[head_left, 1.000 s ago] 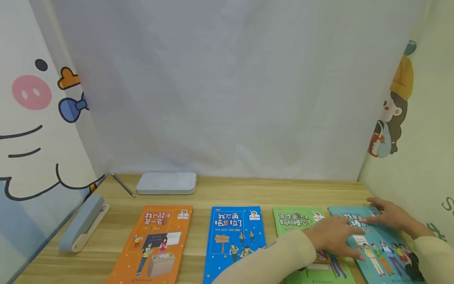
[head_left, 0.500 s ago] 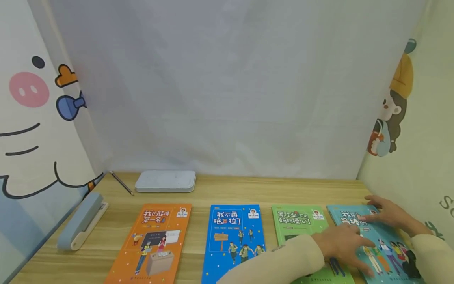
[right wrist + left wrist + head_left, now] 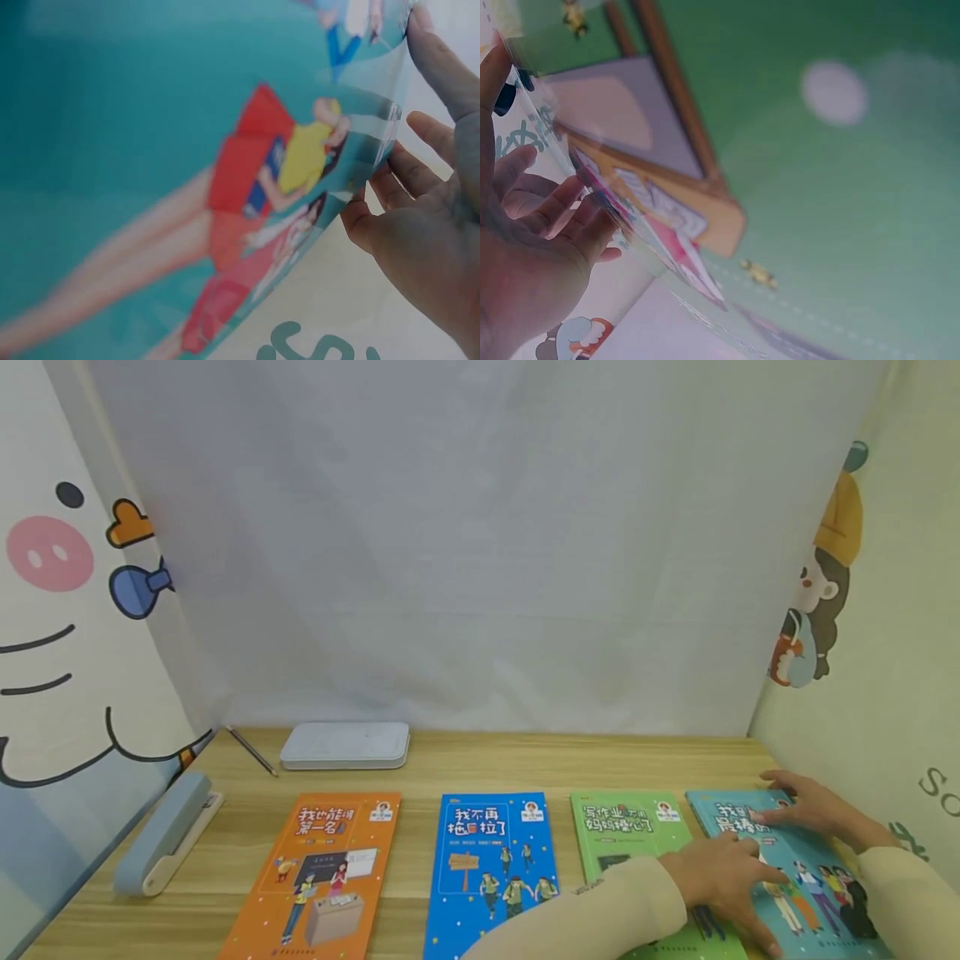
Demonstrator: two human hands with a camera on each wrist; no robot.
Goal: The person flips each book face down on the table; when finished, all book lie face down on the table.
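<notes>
A teal book (image 3: 813,917) lies at the right end of a row of books in the head view. My right hand (image 3: 832,810) rests at its top right part, the thumb on the cover near the title and the fingers spread at the upper edge. My left hand (image 3: 723,878) reaches across the green book (image 3: 630,814), its spread fingers at the teal book's left side. The left wrist view has my left hand (image 3: 544,255) with loosely bent fingers beside the green cover. In the right wrist view, my right hand (image 3: 431,187) is beside the teal cover.
A blue book (image 3: 491,860) and an orange book (image 3: 322,868) lie further left on the wooden table (image 3: 525,760). At the back left are a white case (image 3: 345,745) and a pencil (image 3: 251,752). A blue-grey stapler (image 3: 168,835) stands near the left edge.
My left hand has slid slightly toward the front along the teal book's left side. The right hand stays at the book's upper part. The head view has shifted a little.
</notes>
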